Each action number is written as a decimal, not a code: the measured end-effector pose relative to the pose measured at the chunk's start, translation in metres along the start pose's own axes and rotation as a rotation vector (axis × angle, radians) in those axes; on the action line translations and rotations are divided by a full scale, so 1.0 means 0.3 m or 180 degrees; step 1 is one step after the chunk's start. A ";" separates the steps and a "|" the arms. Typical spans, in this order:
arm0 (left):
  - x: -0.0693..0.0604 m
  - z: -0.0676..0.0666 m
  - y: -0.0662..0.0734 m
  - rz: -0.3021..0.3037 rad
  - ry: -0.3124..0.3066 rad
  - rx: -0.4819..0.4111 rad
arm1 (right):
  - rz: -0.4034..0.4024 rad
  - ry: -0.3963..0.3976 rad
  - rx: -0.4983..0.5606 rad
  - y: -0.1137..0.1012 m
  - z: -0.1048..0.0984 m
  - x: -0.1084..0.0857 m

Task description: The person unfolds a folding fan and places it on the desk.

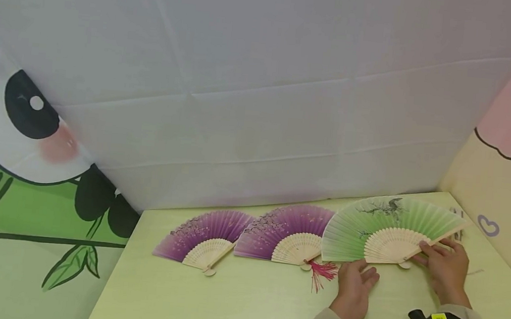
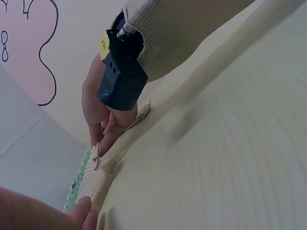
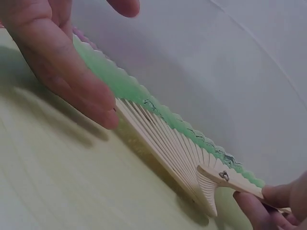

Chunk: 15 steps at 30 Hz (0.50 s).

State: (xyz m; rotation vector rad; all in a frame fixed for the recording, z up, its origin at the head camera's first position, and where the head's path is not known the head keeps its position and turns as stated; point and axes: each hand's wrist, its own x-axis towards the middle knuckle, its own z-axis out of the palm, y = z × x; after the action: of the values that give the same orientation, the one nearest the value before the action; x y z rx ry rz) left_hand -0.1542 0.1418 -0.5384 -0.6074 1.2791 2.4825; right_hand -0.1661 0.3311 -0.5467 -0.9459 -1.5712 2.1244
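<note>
Right grip (image 1: 448,268) pinching green fan (image 1: 396,220) at right, left grip (image 1: 353,292) relaxed, at lower edge

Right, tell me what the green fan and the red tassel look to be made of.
Green fan: the pleated leaf looks matte, thin fabric or paper; I can't tell which. Its ribs look like smooth bamboo or wood: pale, thin, stiff slats.
Red tassel: probably thread, given its fine, splaying strands.

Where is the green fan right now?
In the head view, the green fan is spread open toward the right side of the table, just right of the tasselled purple fan, with the right hand pinching its right edge.
</note>
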 end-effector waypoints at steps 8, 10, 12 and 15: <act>-0.009 -0.004 0.016 -0.0016 -0.0092 0.0051 | -0.0061 -0.0100 -0.0383 0.008 0.001 0.023; -0.011 -0.006 0.021 -0.0023 -0.0120 0.0056 | -0.0112 -0.0134 -0.0554 0.008 0.001 0.026; -0.011 -0.007 0.024 -0.0033 -0.0143 0.0053 | -0.0171 -0.0164 -0.0739 0.008 0.001 0.030; -0.012 -0.009 0.027 -0.0044 -0.0165 0.0081 | -0.0192 -0.0213 -0.0849 0.007 -0.003 0.035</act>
State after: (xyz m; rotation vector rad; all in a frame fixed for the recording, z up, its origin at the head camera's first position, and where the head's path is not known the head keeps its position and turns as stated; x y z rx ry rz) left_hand -0.1540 0.1346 -0.5324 -0.5402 1.2810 2.4504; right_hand -0.1728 0.3374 -0.5522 -0.9023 -1.9268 1.9571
